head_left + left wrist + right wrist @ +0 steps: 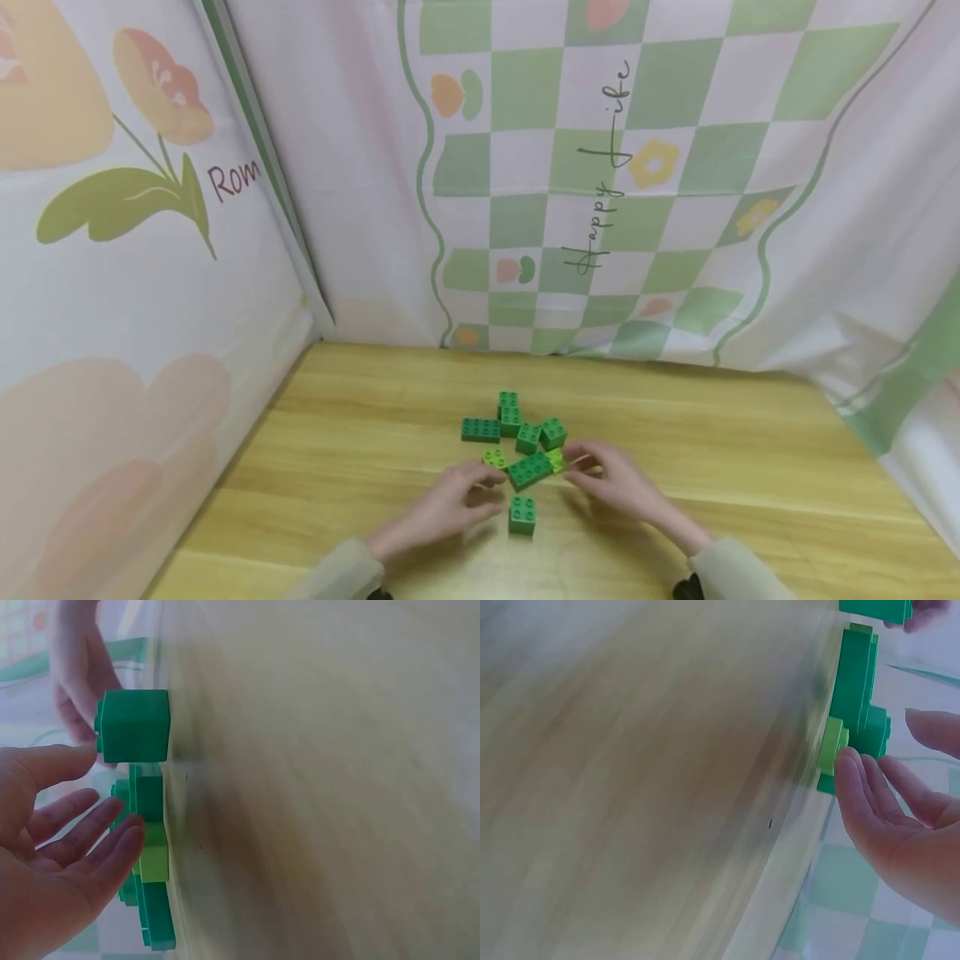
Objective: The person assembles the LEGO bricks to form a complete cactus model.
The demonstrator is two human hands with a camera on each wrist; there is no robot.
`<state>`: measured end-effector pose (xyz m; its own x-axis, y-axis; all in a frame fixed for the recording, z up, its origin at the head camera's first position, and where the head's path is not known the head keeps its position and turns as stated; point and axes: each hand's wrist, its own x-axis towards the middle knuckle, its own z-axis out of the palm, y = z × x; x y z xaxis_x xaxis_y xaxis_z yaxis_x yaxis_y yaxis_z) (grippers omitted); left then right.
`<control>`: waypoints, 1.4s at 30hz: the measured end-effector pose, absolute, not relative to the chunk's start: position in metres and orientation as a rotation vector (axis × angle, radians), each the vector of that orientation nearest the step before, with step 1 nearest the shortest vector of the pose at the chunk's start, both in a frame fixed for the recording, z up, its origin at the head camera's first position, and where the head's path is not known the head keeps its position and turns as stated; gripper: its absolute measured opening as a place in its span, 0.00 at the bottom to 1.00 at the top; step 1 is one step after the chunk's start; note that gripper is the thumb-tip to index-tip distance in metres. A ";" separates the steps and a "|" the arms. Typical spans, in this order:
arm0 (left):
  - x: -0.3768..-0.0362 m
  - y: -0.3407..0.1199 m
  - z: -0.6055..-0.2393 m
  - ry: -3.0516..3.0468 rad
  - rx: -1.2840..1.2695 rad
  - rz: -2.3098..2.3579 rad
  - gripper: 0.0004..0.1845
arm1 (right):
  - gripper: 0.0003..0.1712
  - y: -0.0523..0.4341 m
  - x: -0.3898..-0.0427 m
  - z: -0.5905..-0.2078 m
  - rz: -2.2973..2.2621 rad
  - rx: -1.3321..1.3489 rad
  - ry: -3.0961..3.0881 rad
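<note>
Several green toy building bricks lie on the wooden table between my two hands. My left hand (459, 502) has loosely bent, parted fingers and holds nothing; its fingertips are beside a lime brick (494, 459) and the left end of a long green brick (530, 470). My right hand (611, 479) also holds nothing; thumb and fingers are apart, with fingertips right at a second lime brick (556, 460) at the long brick's right end. Nearest me, a square green brick (522, 516) stands studs up. In the left wrist view, my left thumb overlaps this square brick (136, 726).
Behind the long brick lie a dark green flat brick (481, 430), two green bricks (510, 421) in a line, and two more, a green brick (528, 437) and another green brick (553, 432). A checked curtain (600, 208) hangs along the table's (375, 400) back edge.
</note>
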<state>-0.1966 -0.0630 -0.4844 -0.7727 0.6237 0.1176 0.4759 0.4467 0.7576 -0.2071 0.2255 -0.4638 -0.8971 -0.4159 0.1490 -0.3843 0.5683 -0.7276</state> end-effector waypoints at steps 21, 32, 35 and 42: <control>-0.194 -0.054 -0.492 2.541 1.050 1.143 0.21 | 0.21 0.205 -0.216 -0.463 -1.122 -0.701 2.778; -0.195 -0.052 -0.494 2.549 1.094 1.107 0.22 | 0.20 0.203 -0.222 -0.463 -1.051 -0.767 2.790; -0.194 -0.051 -0.494 2.546 1.098 1.096 0.23 | 0.20 0.203 -0.222 -0.464 -1.032 -0.785 2.792; -0.192 -0.050 -0.494 2.541 1.083 1.111 0.22 | 0.17 0.203 -0.222 -0.463 -1.008 -0.791 2.787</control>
<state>-0.1925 -0.0496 -0.4939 -0.7235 0.6780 0.1298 0.5556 0.4603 0.6924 -0.2216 0.2026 -0.4631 -0.8646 -0.4919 0.1022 -0.4435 0.6516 -0.6154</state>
